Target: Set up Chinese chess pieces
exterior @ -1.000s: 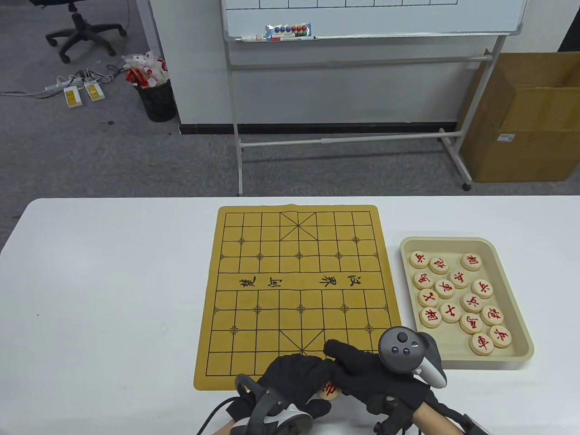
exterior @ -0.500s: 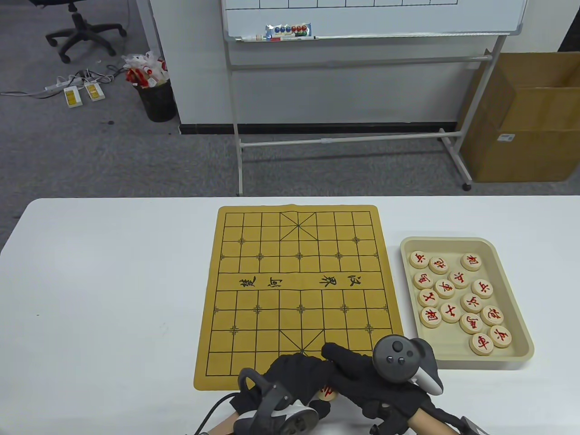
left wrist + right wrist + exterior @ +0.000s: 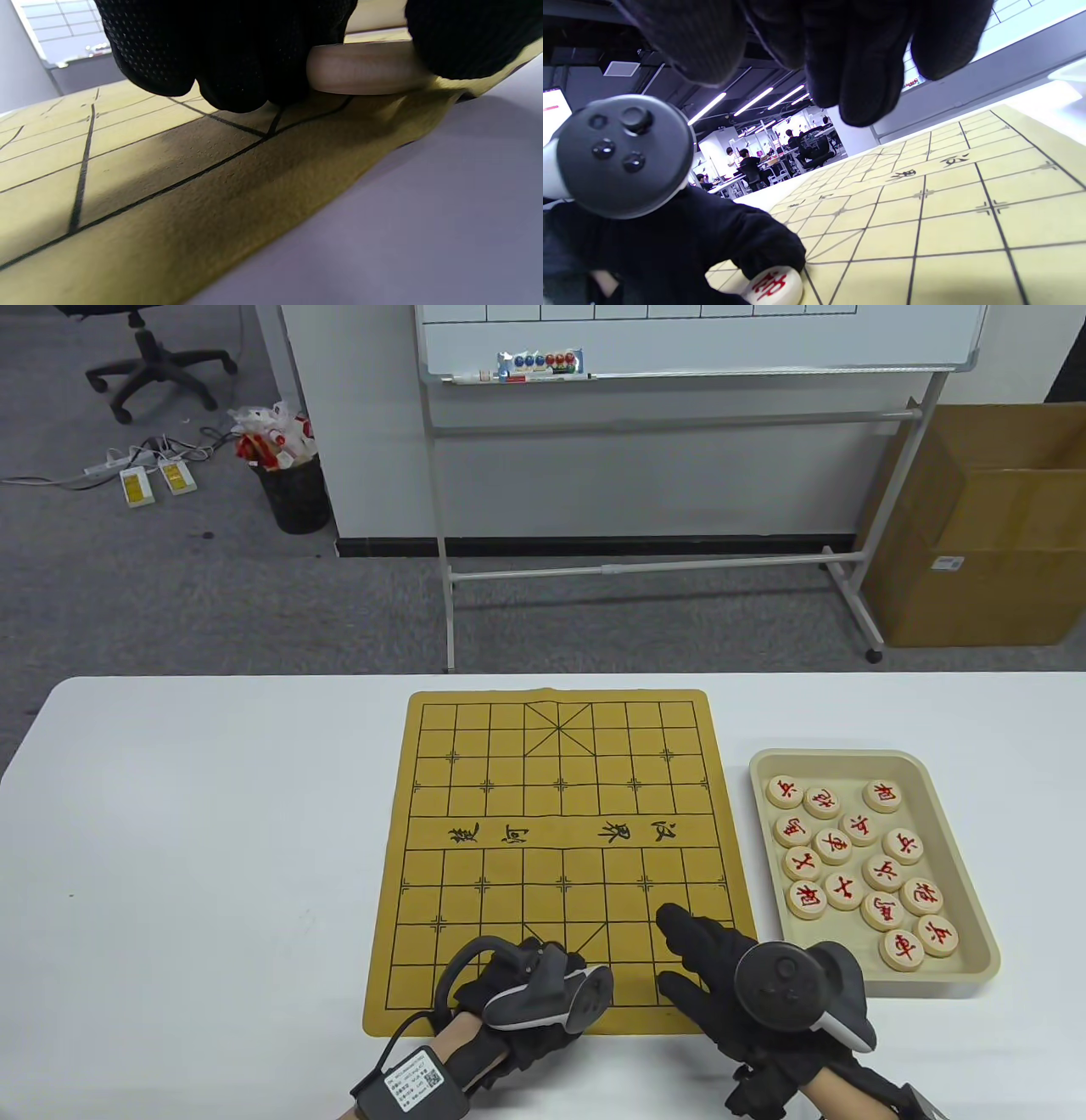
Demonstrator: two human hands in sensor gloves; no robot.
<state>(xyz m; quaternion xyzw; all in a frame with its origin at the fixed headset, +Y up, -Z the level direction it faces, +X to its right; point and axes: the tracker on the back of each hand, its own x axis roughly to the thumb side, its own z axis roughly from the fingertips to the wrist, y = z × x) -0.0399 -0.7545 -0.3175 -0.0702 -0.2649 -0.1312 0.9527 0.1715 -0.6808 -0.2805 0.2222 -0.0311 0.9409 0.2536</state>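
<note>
The yellow board (image 3: 560,814) lies flat on the white table. My left hand (image 3: 543,976) rests on the board's near edge, by the middle of the bottom row. It pinches a round wooden piece (image 3: 365,67) with a red character (image 3: 774,286) between its fingers (image 3: 237,51) and thumb, and the piece touches the board. The hand and its tracker hide this piece in the table view. My right hand (image 3: 670,950) hovers over the board's near right corner with its fingers (image 3: 857,63) spread, holding nothing.
A beige tray (image 3: 836,755) with several red-marked pieces (image 3: 882,869) stands right of the board, close to my right hand. The white table top (image 3: 212,857) stretches left of the board. Beyond the table stand a whiteboard frame (image 3: 645,568) and a cardboard box (image 3: 984,534).
Both hands were together at the board's front edge around the piece. The left hand has carried the piece up onto the bottom row; the right hand has drawn off to the right, empty.
</note>
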